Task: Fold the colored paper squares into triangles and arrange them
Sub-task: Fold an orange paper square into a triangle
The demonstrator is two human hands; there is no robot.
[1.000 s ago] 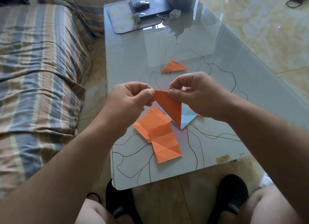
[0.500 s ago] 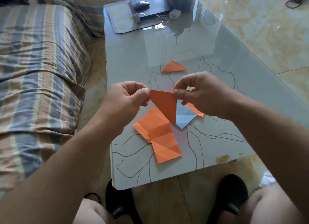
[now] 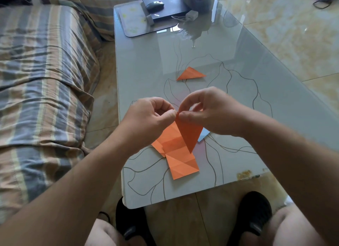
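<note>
- Head view: the left hand point(image 3: 146, 121) and the right hand point(image 3: 211, 111) are raised over the near half of the tabletop point(image 3: 238, 102), knuckles close together.
- Left hand: thumb and forefinger are pinched together on the top edge of a folded orange paper point(image 3: 189, 133); the other fingers are curled into the palm.
- Right hand: thumb and forefinger are clamped on the same top edge, just beside the left pinch; the remaining fingers arch loosely above it.
- The folded orange paper hangs from the two pinches as a narrow triangle, point down, clear of the tabletop.
- Directly beneath it, flat on the tabletop, lie creased orange paper squares point(image 3: 176, 154), overlapping one another and running toward the near edge.
- A light blue paper point(image 3: 202, 135) lies just right of those squares, largely hidden behind the held piece and the right hand.
- A finished orange triangle point(image 3: 190, 74) lies flat farther back, well apart from the hands.
- At the far end of the tabletop: a mat point(image 3: 135, 21), a dark flat box point(image 3: 168, 9) with a computer mouse point(image 3: 155, 5) on it, and a small white adapter point(image 3: 191, 15) beside it.
- A striped sofa cover point(image 3: 45, 71) runs along the left side.
- Two black shoes point(image 3: 255, 212) show below the near edge.
</note>
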